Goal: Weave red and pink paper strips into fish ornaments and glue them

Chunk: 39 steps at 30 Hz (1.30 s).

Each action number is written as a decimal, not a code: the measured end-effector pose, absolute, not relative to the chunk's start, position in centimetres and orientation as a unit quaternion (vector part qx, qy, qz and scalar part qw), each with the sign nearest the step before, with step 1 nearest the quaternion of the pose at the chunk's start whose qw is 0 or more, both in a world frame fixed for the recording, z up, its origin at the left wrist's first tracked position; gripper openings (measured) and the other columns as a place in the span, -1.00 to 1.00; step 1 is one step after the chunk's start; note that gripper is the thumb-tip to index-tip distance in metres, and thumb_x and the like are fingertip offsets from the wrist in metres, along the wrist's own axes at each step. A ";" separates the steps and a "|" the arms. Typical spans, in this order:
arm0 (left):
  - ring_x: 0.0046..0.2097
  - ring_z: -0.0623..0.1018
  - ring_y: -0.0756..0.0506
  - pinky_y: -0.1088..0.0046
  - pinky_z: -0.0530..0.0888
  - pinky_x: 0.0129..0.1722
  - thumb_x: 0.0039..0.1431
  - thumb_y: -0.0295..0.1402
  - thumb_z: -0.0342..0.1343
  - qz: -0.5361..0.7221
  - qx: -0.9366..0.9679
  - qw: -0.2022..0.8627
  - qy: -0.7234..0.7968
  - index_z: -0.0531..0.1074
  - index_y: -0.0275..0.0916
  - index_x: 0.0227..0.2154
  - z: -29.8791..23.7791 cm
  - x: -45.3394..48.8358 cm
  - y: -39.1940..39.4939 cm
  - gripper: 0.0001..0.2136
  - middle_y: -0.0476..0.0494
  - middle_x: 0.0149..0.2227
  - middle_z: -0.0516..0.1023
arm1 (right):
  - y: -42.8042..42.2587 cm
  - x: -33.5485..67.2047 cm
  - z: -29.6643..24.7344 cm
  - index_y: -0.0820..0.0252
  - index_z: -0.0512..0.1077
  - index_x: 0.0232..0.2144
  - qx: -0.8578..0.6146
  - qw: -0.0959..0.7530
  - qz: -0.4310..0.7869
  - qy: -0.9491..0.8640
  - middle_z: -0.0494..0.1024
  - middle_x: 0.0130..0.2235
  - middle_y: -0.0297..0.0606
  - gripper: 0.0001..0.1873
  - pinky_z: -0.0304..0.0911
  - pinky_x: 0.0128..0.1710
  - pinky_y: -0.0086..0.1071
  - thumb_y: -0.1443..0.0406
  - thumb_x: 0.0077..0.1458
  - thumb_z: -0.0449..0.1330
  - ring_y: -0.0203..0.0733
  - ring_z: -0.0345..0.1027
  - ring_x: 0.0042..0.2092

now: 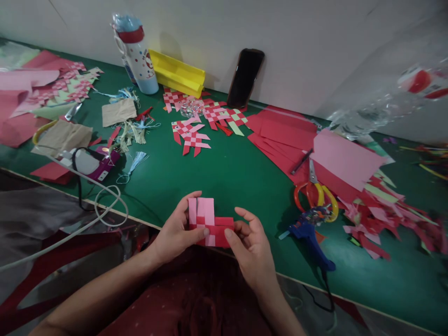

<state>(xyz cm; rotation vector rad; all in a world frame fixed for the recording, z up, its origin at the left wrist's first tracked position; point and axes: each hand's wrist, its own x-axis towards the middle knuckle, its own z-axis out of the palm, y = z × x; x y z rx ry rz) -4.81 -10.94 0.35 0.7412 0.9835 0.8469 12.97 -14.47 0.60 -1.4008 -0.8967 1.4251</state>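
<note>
At the near edge of the green table [231, 172], both my hands hold a small piece of woven paper strips [209, 227], pink strips upright and red strips running to the right. My left hand [178, 231] grips its left side, thumb pressed on the front. My right hand [250, 245] pinches the right end of the red strips, fingers curled around them.
Finished red-and-white woven paper fish [192, 134] lie mid-table. Red and pink paper sheets [297, 140], scissors [315, 193] and a blue glue gun [310, 235] sit to the right. A bottle [138, 53], yellow paper [178, 73] and a phone [245, 77] stand by the wall. A white cable [105, 205] loops left.
</note>
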 end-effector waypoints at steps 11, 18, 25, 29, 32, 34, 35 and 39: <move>-0.32 0.51 0.00 0.48 0.49 -0.29 -0.07 -0.41 0.37 0.367 0.328 0.745 0.450 -0.03 -0.13 0.29 0.4 -4.9 -10.7 -0.09 -0.03 -0.25 0.48 | -14.3 13.4 0.7 0.11 0.30 0.03 -0.554 0.423 0.639 -0.326 0.59 -0.17 -0.20 -0.45 0.44 -0.26 -0.29 0.08 0.04 0.32 -0.15 0.50 -0.21; -0.30 0.57 -0.04 0.46 0.49 -0.24 0.02 -0.39 0.33 0.372 0.280 0.779 0.420 -0.16 -0.16 0.34 0.3 -5.3 -10.6 -0.06 -0.15 -0.26 0.59 | -14.0 13.4 0.2 0.10 0.36 -0.05 -0.566 0.468 0.591 -0.334 0.61 -0.12 -0.18 -0.53 0.44 -0.17 -0.28 0.08 0.03 0.33 -0.13 0.50 -0.14; -0.43 0.51 0.02 0.55 0.40 -0.37 0.07 -0.32 0.30 0.324 0.356 0.764 0.430 -0.19 -0.17 0.36 0.7 -5.5 -10.3 -0.08 -0.05 -0.38 0.57 | -13.3 14.3 0.4 0.11 0.36 -0.03 -0.586 0.438 0.547 -0.406 0.55 -0.17 -0.21 -0.53 0.40 -0.27 -0.33 0.06 0.06 0.28 -0.17 0.46 -0.21; -0.46 0.45 0.03 0.54 0.33 -0.43 0.13 -0.24 0.24 0.291 0.424 0.752 0.414 -0.21 -0.19 0.37 1.1 -5.1 -10.2 -0.11 -0.03 -0.41 0.52 | -12.7 14.5 0.9 0.12 0.35 -0.03 -0.579 0.414 0.547 -0.440 0.52 -0.30 -0.30 -0.57 0.34 -0.29 -0.35 0.14 0.07 0.28 -0.24 0.40 -0.30; -0.53 0.32 0.06 0.56 0.22 -0.51 0.20 -0.21 0.16 0.303 0.463 0.716 0.426 -0.12 -0.21 0.36 1.1 -4.9 -10.2 -0.23 0.08 -0.53 0.37 | -12.8 14.2 1.2 0.12 0.34 -0.02 -0.588 0.408 0.534 -0.449 0.49 -0.35 -0.36 -0.59 0.31 -0.29 -0.36 0.18 0.09 0.25 -0.25 0.37 -0.33; -0.57 0.19 0.08 0.55 0.11 -0.56 0.23 -0.22 0.13 0.312 0.488 0.689 0.435 -0.05 -0.23 0.34 1.1 -4.9 -10.1 -0.29 0.16 -0.61 0.20 | -12.9 14.0 1.2 0.12 0.32 0.00 -0.587 0.411 0.537 -0.445 0.47 -0.37 -0.37 -0.58 0.30 -0.32 -0.36 0.19 0.09 0.25 -0.26 0.37 -0.35; -0.58 0.14 0.08 0.54 0.07 -0.57 0.23 -0.22 0.13 0.312 0.498 0.681 0.437 -0.03 -0.24 0.34 1.1 -4.9 -10.1 -0.31 0.18 -0.62 0.14 | -13.0 13.9 1.2 0.12 0.31 0.00 -0.585 0.413 0.540 -0.442 0.47 -0.38 -0.38 -0.57 0.30 -0.33 -0.37 0.20 0.09 0.25 -0.26 0.37 -0.36; -0.59 0.14 0.07 0.54 0.11 -0.58 0.24 -0.21 0.12 0.307 0.498 0.689 0.428 -0.05 -0.21 0.36 1.0 -5.1 -10.2 -0.30 0.17 -0.63 0.14 | -13.1 13.8 1.2 0.12 0.29 0.01 -0.579 0.419 0.552 -0.430 0.46 -0.41 -0.41 -0.54 0.28 -0.37 -0.39 0.20 0.07 0.26 -0.27 0.36 -0.39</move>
